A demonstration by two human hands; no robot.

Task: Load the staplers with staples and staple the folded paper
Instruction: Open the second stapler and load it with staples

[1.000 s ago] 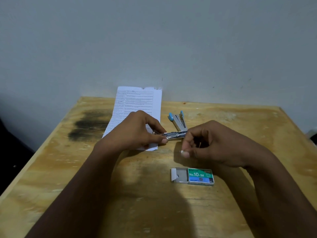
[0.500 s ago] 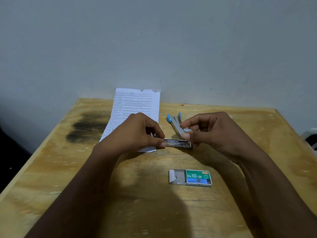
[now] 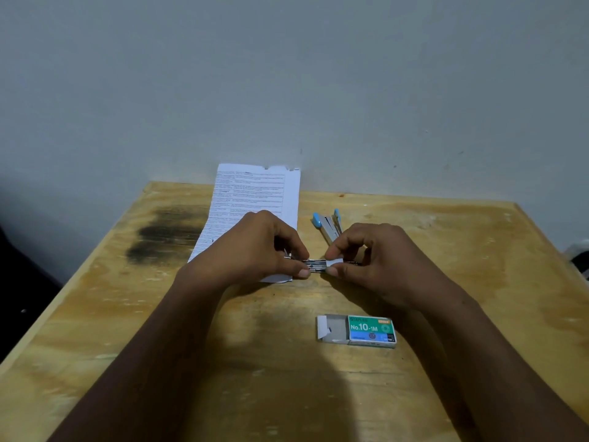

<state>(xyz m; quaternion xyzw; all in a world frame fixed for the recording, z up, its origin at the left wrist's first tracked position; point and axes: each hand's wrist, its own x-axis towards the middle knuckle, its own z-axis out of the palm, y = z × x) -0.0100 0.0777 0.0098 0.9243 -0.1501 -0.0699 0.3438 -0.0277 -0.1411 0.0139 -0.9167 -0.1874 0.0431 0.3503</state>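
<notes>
Still loading: both hands, left [image 3: 255,247] and right [image 3: 376,260], pinch the stapler [image 3: 315,265]; behind it, paper [image 3: 255,199] unstapled, second stapler [image 3: 328,226] untouched.

Two bare forearms, no sleeves, left hand [image 3: 255,247], right hand [image 3: 379,260], short nails

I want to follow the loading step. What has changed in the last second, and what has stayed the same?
The right hand moved away from above the staple box to the metal stapler and now pinches its end. The left hand still holds the other end. The paper, blue stapler and box stayed put.
</notes>
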